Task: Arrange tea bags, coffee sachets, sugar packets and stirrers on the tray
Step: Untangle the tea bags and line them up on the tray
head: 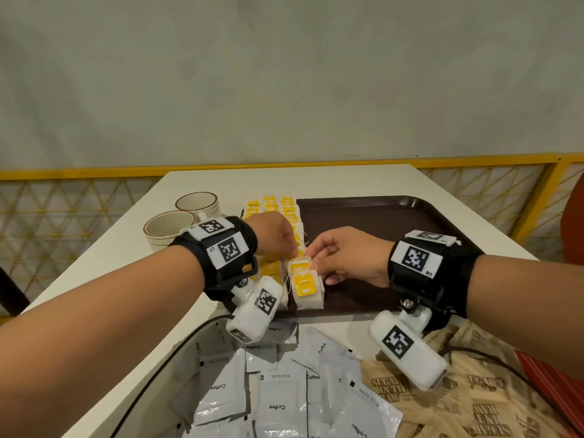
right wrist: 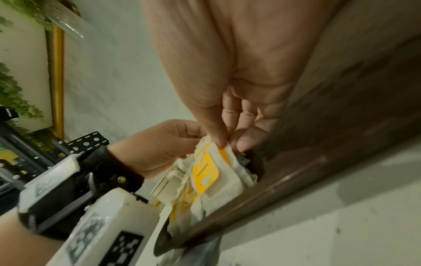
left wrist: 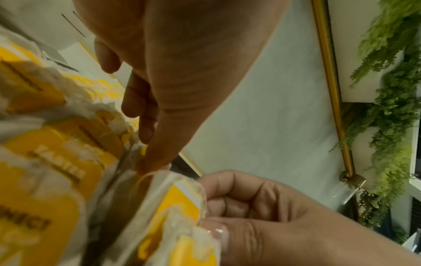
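Note:
On the white table lies a dark brown tray. Rows of tea bags with yellow tags run along its left side. Both hands meet over the front end of these rows. My right hand pinches the upper edge of a standing tea bag between thumb and fingers, seen closely in the right wrist view. My left hand has curled fingers, and its fingertips pinch the same bag's other top corner. Another tea bag stands just in front. No stirrers are in view.
White coffee sachets lie heaped at the table's near edge, with brown sugar packets to their right. Two cream cups stand left of the tray. A black cable crosses the near left. The tray's right part is bare.

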{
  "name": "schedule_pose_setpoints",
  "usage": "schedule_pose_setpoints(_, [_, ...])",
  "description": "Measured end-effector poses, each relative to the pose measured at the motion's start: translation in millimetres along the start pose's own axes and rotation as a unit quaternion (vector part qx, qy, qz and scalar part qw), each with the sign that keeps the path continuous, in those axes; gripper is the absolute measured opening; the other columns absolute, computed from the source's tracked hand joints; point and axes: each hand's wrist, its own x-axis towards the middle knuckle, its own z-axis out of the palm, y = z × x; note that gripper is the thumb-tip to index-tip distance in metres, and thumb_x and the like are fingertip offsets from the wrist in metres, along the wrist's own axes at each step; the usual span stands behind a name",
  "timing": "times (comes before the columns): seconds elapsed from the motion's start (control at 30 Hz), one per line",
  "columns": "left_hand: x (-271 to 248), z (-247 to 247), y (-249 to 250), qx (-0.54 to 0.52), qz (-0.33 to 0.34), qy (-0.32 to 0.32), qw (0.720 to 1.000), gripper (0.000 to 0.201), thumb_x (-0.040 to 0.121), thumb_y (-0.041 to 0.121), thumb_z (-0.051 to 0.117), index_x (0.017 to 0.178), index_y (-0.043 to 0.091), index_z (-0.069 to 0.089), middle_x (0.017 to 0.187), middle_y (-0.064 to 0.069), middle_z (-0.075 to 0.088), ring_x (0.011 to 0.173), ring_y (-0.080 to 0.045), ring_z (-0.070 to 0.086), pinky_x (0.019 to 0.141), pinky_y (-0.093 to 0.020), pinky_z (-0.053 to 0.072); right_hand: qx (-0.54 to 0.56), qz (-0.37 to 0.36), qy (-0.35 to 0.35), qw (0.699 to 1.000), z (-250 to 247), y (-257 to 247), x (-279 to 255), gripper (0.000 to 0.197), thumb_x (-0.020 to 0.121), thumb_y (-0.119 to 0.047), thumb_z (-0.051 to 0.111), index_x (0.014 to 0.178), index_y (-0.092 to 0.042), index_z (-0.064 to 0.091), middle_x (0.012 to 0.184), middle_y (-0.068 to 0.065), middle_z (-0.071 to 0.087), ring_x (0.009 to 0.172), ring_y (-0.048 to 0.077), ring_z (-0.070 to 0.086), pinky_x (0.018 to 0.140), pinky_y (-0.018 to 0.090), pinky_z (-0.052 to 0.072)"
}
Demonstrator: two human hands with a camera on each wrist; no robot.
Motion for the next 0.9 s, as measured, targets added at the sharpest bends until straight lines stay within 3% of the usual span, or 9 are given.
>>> schedule_pose_setpoints(0.1, [-5.5,-3.4,-3.0,-0.030,-0.003,0.030,0.999,0.016,0.087,0.033,0.066,0.083,0.018,0.069,0.087,0.002,0.063,0.086,-0.015,0.057,0.075,-0.028,0.045,0.025,0.003,0.013,1.000,2.1,3.9,0.8,0.016,0.087,0.008,0.059,0.090,-0.007,0.061,0.075,0.007,0.062,0.060,0.012,0.060,0.055,0.021,0.055])
schedule_pose_setpoints(0.17, [-12.9,-9.2,-5.4,-0.044,-0.005,0.012,0.999,0.025,0.088,0.039,0.063,0.084,0.016,0.072,0.096,-0.005,0.068,0.094,-0.020,0.060,0.083,-0.034,0.046,0.037,0.005,0.018,0.999,2.1,5.2,0.4,0.015,0.087,0.007,0.060,0.092,-0.006,0.061,0.075,0.007,0.063,0.063,0.014,0.061,0.059,0.023,0.057])
schedule_pose_setpoints(0.27, [-26.5,-12.3,-6.7,-0.039,-0.005,-0.054,0.998,0.022,0.089,0.038,0.062,0.097,0.021,0.073,0.106,0.004,0.068,0.100,-0.011,0.058,0.087,-0.024,0.043,0.045,0.003,0.020,0.999,3.1,6.3,-0.4,0.015,0.086,0.007,0.061,0.092,-0.006,0.061,0.077,0.007,0.064,0.066,0.016,0.062,0.063,0.025,0.058])
schedule_pose_setpoints(0.4, [-28.8,-7.0,-6.7,-0.047,0.013,-0.059,0.997,0.013,0.089,0.031,0.064,0.094,0.021,0.070,0.106,0.003,0.067,0.089,-0.007,0.056,0.075,-0.015,0.042,0.069,-0.001,0.023,0.997,5.9,6.6,-2.3,0.014,0.086,0.005,0.063,0.096,-0.004,0.060,0.082,0.011,0.063,0.070,0.017,0.063,0.063,0.025,0.058])
schedule_pose_setpoints(0.57, [-21.8,-5.1,-6.8,-0.058,-0.014,-0.032,0.998,0.013,0.089,0.024,0.064,0.093,0.015,0.072,0.095,0.005,0.064,0.082,-0.004,0.053,0.075,-0.019,0.041,0.024,0.010,0.000,1.000,3.3,8.9,-7.4,0.016,0.084,0.000,0.068,0.096,-0.008,0.061,0.066,0.000,0.060,0.064,0.012,0.060,0.055,0.021,0.051])
schedule_pose_setpoints(0.8, [-18.4,-3.4,-7.9,-0.061,-0.031,-0.034,0.997,0.019,0.090,0.026,0.062,0.098,0.014,0.074,0.106,0.004,0.068,0.096,-0.009,0.058,0.085,-0.022,0.043,0.007,0.014,-0.017,1.000,0.4,7.7,-10.7,0.019,0.083,0.004,0.068,0.097,-0.007,0.062,0.075,0.006,0.058,0.059,0.009,0.057,0.051,0.017,0.048])
schedule_pose_setpoints(0.9, [-19.1,-3.5,-8.8,-0.068,-0.024,-0.017,0.997,0.016,0.088,0.024,0.065,0.096,0.013,0.074,0.096,0.006,0.066,0.087,-0.006,0.056,0.082,-0.021,0.043,-0.003,0.018,-0.040,0.999,-0.3,5.5,-11.7,0.022,0.081,0.006,0.068,0.097,-0.009,0.062,0.080,0.006,0.058,0.063,0.009,0.057,0.052,0.016,0.049])
